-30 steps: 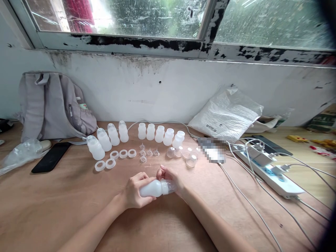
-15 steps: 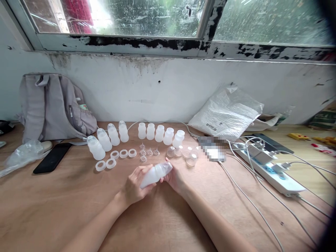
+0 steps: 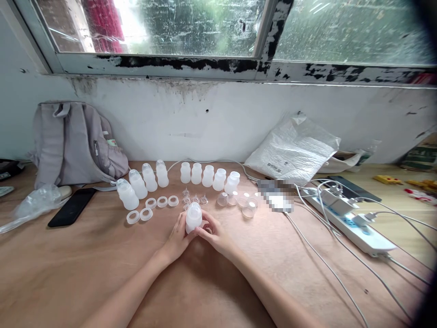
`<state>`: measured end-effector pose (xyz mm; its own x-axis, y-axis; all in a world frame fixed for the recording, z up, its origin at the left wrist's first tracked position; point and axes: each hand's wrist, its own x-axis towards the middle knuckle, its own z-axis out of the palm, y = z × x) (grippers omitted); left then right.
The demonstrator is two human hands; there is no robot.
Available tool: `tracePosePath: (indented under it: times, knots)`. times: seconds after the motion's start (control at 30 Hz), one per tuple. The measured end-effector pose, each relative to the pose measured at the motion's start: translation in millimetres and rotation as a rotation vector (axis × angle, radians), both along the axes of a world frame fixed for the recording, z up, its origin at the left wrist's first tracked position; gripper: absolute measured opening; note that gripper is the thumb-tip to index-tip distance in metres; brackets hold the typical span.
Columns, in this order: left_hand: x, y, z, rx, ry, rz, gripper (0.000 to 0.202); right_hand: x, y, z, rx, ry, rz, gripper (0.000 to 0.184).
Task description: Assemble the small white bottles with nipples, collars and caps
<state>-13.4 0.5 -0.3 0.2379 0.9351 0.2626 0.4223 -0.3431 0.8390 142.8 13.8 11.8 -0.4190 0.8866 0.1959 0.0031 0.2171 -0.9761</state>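
Note:
Upright between my two hands is a frosted baby bottle with a clear cap on top. My left hand is closed around its left side, and my right hand holds its right side with curved fingers. Just behind it lie several clear nipples, partly hidden by the bottle. White collar rings are grouped to the left, with several capped bottles in a slanting row behind them. Open bottles stand in a row at the back. Clear dome caps lie to the right.
A grey backpack and a black phone occupy the left side, beside a crumpled plastic bag. A white mailing bag leans on the wall. At right, a power strip trails several white cables.
The bottle has gone from tilted to upright and shifted slightly left. My right hand has moved from the cap down to the bottle's side. The view has shifted slightly.

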Motion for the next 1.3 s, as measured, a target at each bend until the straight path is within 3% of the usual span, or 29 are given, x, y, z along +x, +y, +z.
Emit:
tracePosePath:
  times: [0.07,0.17,0.27,0.4,0.53,0.63,0.73,0.87,1.03,1.3]
  knots:
    - [-1.2,1.2,-1.9,-0.007,0.005,0.019,0.042,1.2,1.5,-1.4,0.019,0.012,-0.011,0.046]
    - [-3.0,1.5,-3.1,0.062,-0.017,0.070,0.064,6.5,5.6,-1.4,-0.021,0.083,-0.059,0.036]
    - [-5.8,1.4,7.4,0.198,-0.021,0.144,0.074,14.4,11.8,-2.2,-0.068,0.105,-0.182,0.031]
    - [-10.2,6.3,45.9,0.300,0.070,0.170,0.059,21.2,18.9,-7.3,-0.120,0.143,-0.275,0.029]
    - [-15.2,22.8,90.2,0.284,0.296,-0.022,0.030,22.2,22.8,-12.5,-0.155,0.160,-0.291,0.030]
    - [-22.1,44.6,115.4,0.270,0.436,-0.083,0.025,22.7,24.7,-13.4,-0.175,0.166,-0.286,0.030]
    - [-32.2,73.9,135.6,0.307,0.546,-0.017,0.029,23.2,26.1,-12.6,-0.192,0.174,-0.287,0.029]
    - [-46.2,117.1,155.6,0.285,0.727,0.203,0.036,22.5,27.4,-12.3,-0.203,0.163,-0.290,0.025]
    - [-56.1,158.9,157.2,0.212,0.869,0.319,0.039,20.5,27.7,-14.5,-0.194,0.087,-0.246,0.019]
    - [-59.7,191.4,126.6,0.147,0.954,0.403,0.035,19.9,28.8,-14.5,-0.189,0.023,-0.236,0.020]
